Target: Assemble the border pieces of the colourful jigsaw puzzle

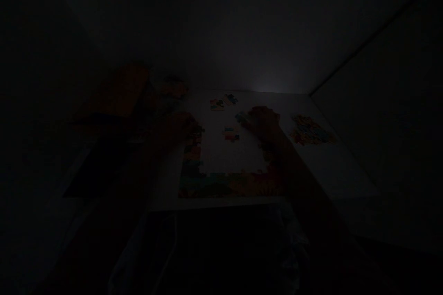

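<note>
In near darkness, a jigsaw border (214, 185) lies on the tabletop (341, 170); a nudge from the left hand (176, 126), curled at its far-left end, might part its joints. Beyond its right side, the right hand (265, 120) touches a loose jigsaw piece (242, 117); both grips are too dark to tell.

Wall (272, 78): softly lit by a faint glow, right of centre.
Puzzle pieces (231, 133): muted by heavy dimness.
Lower corners: swallowed by near-black, detail lost.

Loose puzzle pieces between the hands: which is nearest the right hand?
The rightmost, blue-green piece, right at the fingers of the right hand; the other three lie farther left.
</note>
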A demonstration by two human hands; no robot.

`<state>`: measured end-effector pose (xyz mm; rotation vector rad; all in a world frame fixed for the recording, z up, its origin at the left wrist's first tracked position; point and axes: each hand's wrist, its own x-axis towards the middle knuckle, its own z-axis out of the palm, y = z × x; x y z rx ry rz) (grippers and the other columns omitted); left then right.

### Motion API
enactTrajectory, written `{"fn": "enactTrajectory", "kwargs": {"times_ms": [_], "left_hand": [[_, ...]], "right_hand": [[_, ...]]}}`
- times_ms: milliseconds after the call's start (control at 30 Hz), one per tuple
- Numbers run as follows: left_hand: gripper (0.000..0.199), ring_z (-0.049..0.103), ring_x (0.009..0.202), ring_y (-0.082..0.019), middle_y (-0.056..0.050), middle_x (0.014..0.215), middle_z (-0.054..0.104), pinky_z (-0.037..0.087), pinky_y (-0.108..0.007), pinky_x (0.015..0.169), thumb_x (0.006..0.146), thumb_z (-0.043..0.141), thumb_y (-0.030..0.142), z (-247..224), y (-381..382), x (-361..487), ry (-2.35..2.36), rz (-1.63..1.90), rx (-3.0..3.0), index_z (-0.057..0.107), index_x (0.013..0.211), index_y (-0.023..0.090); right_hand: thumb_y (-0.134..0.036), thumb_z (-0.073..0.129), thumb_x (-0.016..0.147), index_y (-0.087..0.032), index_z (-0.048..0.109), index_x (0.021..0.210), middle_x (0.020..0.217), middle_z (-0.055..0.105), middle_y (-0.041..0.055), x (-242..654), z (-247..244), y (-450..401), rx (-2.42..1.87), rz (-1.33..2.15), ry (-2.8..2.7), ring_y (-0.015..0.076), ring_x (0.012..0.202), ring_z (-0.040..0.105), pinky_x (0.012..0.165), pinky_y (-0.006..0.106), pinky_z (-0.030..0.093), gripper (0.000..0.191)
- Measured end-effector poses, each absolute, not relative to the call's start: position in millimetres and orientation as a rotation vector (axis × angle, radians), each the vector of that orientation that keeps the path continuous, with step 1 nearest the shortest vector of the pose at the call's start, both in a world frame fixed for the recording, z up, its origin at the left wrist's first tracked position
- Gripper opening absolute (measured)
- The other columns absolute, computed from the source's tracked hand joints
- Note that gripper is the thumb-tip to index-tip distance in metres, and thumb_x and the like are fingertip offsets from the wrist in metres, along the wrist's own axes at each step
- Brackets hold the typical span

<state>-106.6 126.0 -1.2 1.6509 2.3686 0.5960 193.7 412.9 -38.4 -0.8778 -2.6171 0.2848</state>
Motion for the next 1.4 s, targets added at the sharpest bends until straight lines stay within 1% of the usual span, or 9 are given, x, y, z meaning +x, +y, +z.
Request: {"fn": "enactTrajectory", "kwargs": {"times_ms": [167, 367, 600, 700, 900, 1067, 1167, 1267, 1400], "left_hand": [[0.04, 0.084, 0.12, -0.037, -0.014, 0.125, 0.091, 0.066, -0.048, 0.108, 0.118, 0.065, 0.059, 0, 126, -106, 2.354, 0.644, 1.599, 0.09, 0.12, 0.027], [0.043, 0.084, 0.117, -0.036, -0.014, 0.126, 0.09, 0.066, -0.048, 0.108, 0.12, 0.063, 0.06, -1, 126, -106, 2.334, 0.641, 1.589, 0.09, 0.126, 0.027], [0.043, 0.084, 0.124, -0.036, -0.015, 0.13, 0.089, 0.064, -0.048, 0.114, 0.127, 0.054, 0.049, -6, 128, -105, 2.372, 0.58, 1.657, 0.089, 0.125, 0.024], [0.042, 0.084, 0.125, -0.035, -0.014, 0.132, 0.09, 0.063, -0.047, 0.114, 0.128, 0.053, 0.046, -11, 130, -104, 2.38, 0.575, 1.697, 0.089, 0.128, 0.024], [0.033, 0.084, 0.125, -0.033, -0.013, 0.134, 0.091, 0.063, -0.042, 0.105, 0.126, 0.063, 0.044, -15, 129, -101, 2.351, 0.645, 1.748, 0.09, 0.132, 0.024], [0.031, 0.084, 0.124, -0.032, -0.013, 0.135, 0.091, 0.061, -0.039, 0.102, 0.127, 0.066, 0.041, -14, 129, -95, 2.357, 0.639, 1.769, 0.09, 0.134, 0.023], [0.032, 0.085, 0.126, -0.032, -0.014, 0.136, 0.091, 0.061, -0.04, 0.101, 0.128, 0.065, 0.04, -13, 129, -92, 2.362, 0.641, 1.761, 0.09, 0.137, 0.022], [0.031, 0.085, 0.126, -0.032, -0.014, 0.136, 0.091, 0.06, -0.039, 0.1, 0.128, 0.066, 0.039, -11, 129, -90, 2.375, 0.644, 1.741, 0.09, 0.138, 0.022], [0.032, 0.085, 0.123, -0.032, -0.014, 0.136, 0.09, 0.059, -0.039, 0.098, 0.129, 0.066, 0.041, -8, 128, -88, 2.361, 0.618, 1.773, 0.09, 0.139, 0.021]], "right_hand": [[-0.072, 0.084, 0.111, -0.029, 0.092, 0.139, 0.16, 0.084, 0.0232, 193, -35, 414, -0.92, 0.341, -2.644, 0.0552, 0.152, 0.074, 0.13, 0.081, 0.049, 0.052], [-0.058, 0.088, 0.106, -0.03, 0.087, 0.156, 0.163, 0.085, 0.0196, 202, -26, 415, -0.733, 0.389, -2.613, 0.0486, 0.14, 0.082, 0.133, 0.076, 0.047, 0.057], [-0.045, 0.073, 0.109, -0.029, 0.075, 0.178, 0.183, 0.075, 0.0193, 211, -36, 422, -0.822, 0.328, -2.623, 0.0511, 0.17, 0.067, 0.138, 0.077, 0.046, 0.071], [-0.049, 0.072, 0.111, -0.03, 0.076, 0.175, 0.182, 0.076, 0.0188, 212, -37, 419, -0.89, 0.27, -2.594, 0.0511, 0.17, 0.066, 0.137, 0.077, 0.048, 0.067], [-0.064, 0.066, 0.12, -0.035, 0.084, 0.16, 0.163, 0.083, 0.0201, 209, -34, 415, -0.941, 0.307, -2.589, 0.0526, 0.156, 0.074, 0.129, 0.078, 0.054, 0.053], [-0.061, 0.071, 0.117, -0.031, 0.079, 0.17, 0.18, 0.073, 0.0226, 157, -30, 422, -0.992, 0.257, -2.754, 0.0547, 0.168, 0.064, 0.135, 0.08, 0.051, 0.061], [-0.061, 0.069, 0.117, -0.027, 0.077, 0.173, 0.183, 0.069, 0.0253, 119, -29, 422, -1.091, 0.174, -2.747, 0.0566, 0.165, 0.064, 0.135, 0.082, 0.05, 0.065], [-0.063, 0.068, 0.119, -0.022, 0.084, 0.163, 0.177, 0.072, 0.0286, 103, -30, 416, -1.133, 0.101, -2.727, 0.058, 0.161, 0.065, 0.134, 0.084, 0.049, 0.062], [-0.062, 0.075, 0.118, -0.028, 0.094, 0.136, 0.171, 0.077, 0.0218, 113, -30, 410, -0.912, 0.046, -2.725, 0.0562, 0.164, 0.063, 0.134, 0.082, 0.048, 0.042]]}}
